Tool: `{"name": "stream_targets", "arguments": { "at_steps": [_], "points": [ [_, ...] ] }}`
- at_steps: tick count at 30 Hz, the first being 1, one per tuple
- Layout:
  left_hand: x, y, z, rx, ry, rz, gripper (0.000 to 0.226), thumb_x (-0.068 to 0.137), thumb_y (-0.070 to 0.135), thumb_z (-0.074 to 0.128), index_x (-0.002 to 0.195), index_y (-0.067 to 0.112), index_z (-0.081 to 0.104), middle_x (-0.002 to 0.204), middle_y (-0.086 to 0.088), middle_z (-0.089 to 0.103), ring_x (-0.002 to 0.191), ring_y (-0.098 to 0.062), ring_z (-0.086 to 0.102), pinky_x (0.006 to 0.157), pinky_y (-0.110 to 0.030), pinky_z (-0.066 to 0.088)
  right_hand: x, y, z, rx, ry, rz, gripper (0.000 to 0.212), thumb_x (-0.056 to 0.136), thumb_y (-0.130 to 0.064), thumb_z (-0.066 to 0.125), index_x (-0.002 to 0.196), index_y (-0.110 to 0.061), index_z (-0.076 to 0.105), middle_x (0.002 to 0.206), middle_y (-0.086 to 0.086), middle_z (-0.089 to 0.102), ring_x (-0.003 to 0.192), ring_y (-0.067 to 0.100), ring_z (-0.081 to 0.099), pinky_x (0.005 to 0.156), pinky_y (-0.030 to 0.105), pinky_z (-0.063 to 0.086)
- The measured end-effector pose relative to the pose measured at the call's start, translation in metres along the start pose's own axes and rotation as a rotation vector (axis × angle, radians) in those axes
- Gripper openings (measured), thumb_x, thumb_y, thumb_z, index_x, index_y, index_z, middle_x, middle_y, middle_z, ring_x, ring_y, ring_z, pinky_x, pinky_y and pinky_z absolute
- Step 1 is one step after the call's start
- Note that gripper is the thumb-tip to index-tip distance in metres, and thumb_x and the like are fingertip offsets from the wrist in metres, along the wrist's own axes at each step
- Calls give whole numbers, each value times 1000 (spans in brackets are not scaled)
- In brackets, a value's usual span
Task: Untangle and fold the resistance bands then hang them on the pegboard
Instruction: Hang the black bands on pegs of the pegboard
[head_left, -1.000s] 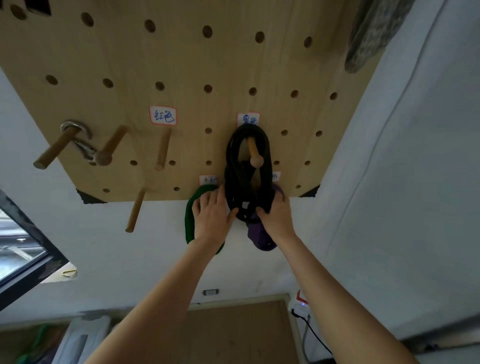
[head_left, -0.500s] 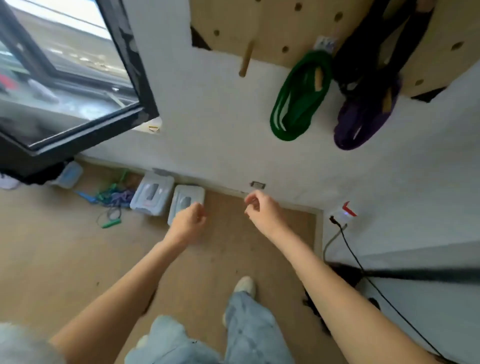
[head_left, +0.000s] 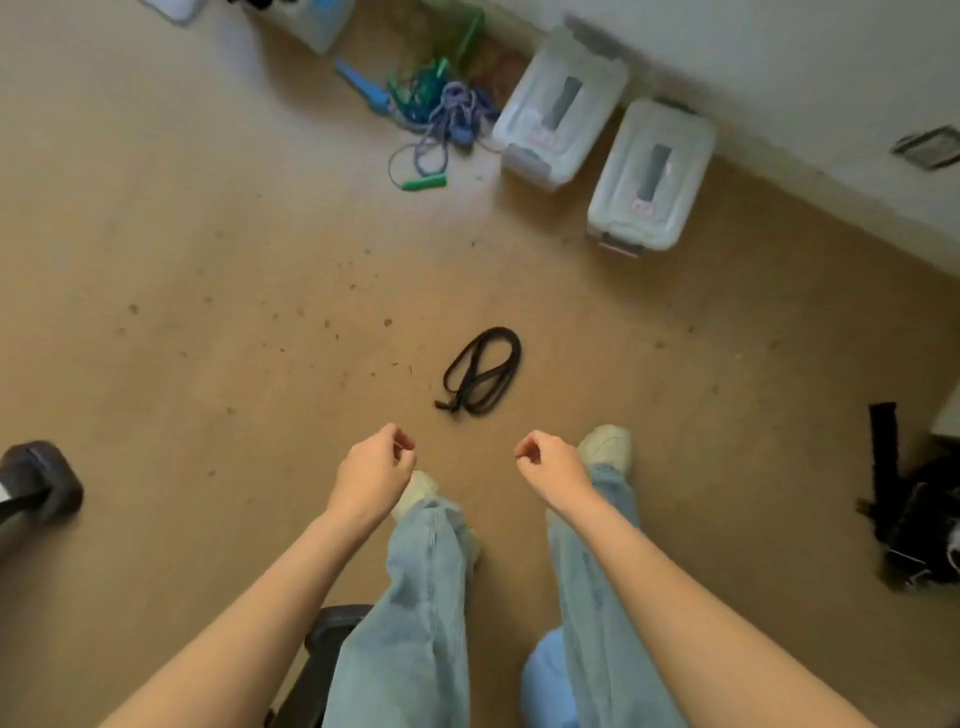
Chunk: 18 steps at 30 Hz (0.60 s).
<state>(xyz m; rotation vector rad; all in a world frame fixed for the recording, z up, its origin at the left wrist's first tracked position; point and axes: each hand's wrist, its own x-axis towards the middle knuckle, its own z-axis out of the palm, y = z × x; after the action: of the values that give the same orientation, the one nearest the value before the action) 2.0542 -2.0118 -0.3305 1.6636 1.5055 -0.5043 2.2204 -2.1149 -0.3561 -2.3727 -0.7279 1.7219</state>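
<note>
Presently catalogued, from the head view looking down at the floor (head_left: 208, 260):

Item 1: black resistance band (head_left: 480, 371). Lies on the floor just ahead of the person's feet, in a loose overlapping loop with its strands crossing near one end. Nothing touches it. Pegboard not in view.

Item 2: left hand (head_left: 374, 475). Held above the floor, short of the band; fingers loosely curled, holding nothing.

Item 3: right hand (head_left: 553, 462). Level with the left and apart from it; fingers likewise loosely curled and empty.

Item 4: tangle of ropes or bands (head_left: 441, 111). Blue, green and purple, heaped near the wall, well apart from the black band. Whether they belong to the task cannot be told.

Item 5: two clear lidded boxes (head_left: 649, 171), side by side along the wall.

Item 6: dark bag or straps (head_left: 919, 514), at the right edge of the floor.

Risks, as judged:
- Lifting the black band by one strand would likely tighten the crossing into a knot; the overlap is the cause.
- A stretched band released suddenly may snap back at the hands.
- The band lies close to the shoes; a step forward could pin it or catch a foot in the loop.
- Folded unevenly, it may slide off a peg.
</note>
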Motion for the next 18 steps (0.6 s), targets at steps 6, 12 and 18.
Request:
{"name": "stream_targets", "arguments": {
  "at_steps": [6,12,18],
  "points": [
    [157,-106,124,53,59,125,21,89,13,49,103,11,64,99,-7,61,90,-26,59,77,-32,42,187,61,136,-205,18,-12,27,89,-19,56,111,-3,57,119,14,54,115,29,47,96,34,36],
    [283,-132,232,-145,246,52,26,92,17,49,114,9,60,116,-12,59,108,-27,53,89,-29,37,322,105,205,-363,345,-132,53,84,-30,63,130,-15,42,134,4,40,121,26,35,100,40,34],
    [320,-104,264,16,314,234,24,88,30,55,110,19,57,110,-3,60,108,-24,43,89,-33,28,337,116,191,-276,454,-276,14,85,-25,55,93,-13,53,84,0,47,104,31,43,87,41,33]
  ]
}}
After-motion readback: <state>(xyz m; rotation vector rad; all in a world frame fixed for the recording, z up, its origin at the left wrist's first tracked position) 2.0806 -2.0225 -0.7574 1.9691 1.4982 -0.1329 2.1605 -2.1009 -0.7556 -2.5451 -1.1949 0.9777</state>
